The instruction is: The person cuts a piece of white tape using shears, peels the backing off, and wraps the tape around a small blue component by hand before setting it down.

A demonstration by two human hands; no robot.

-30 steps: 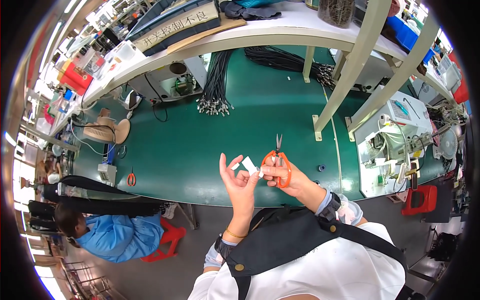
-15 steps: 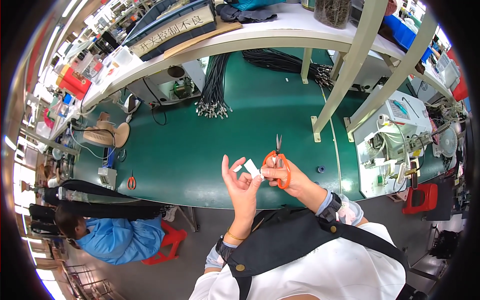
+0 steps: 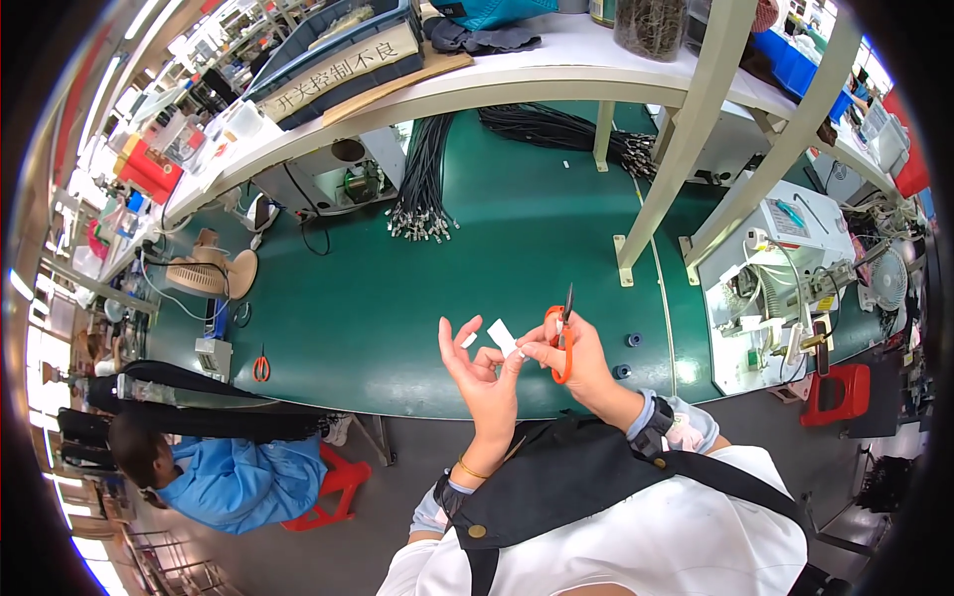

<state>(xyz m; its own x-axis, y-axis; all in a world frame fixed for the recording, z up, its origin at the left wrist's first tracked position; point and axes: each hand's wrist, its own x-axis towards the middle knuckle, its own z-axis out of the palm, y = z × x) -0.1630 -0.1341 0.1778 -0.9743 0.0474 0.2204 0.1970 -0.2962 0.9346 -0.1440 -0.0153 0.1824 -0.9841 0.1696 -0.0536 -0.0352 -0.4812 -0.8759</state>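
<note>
Above the near edge of the green table, my left hand (image 3: 487,389) pinches a small white label-like strip (image 3: 502,337) between thumb and a finger, its other fingers raised. A smaller white piece (image 3: 469,340) rests against one of those raised fingers. My right hand (image 3: 588,366) holds small scissors (image 3: 567,360) with orange handles, blades pointing up and away. Its thumb and fingertip meet at the strip's lower end, next to my left thumb. Whether they grip something tiny there is too small to tell.
Two small dark spools (image 3: 634,340) stand right of my hands. Another orange-handled pair of scissors (image 3: 260,365) lies left, near a beige fan (image 3: 209,270). Bundled black cables (image 3: 425,184) lie farther back under a white shelf (image 3: 556,72). A machine (image 3: 785,268) stands right; a person in blue (image 3: 243,479) sits left.
The scissors have turned in my right hand, their blades tilting rightward. That hand has shifted slightly right, and a second spool shows beside it. My left hand keeps the strip, almost still.
</note>
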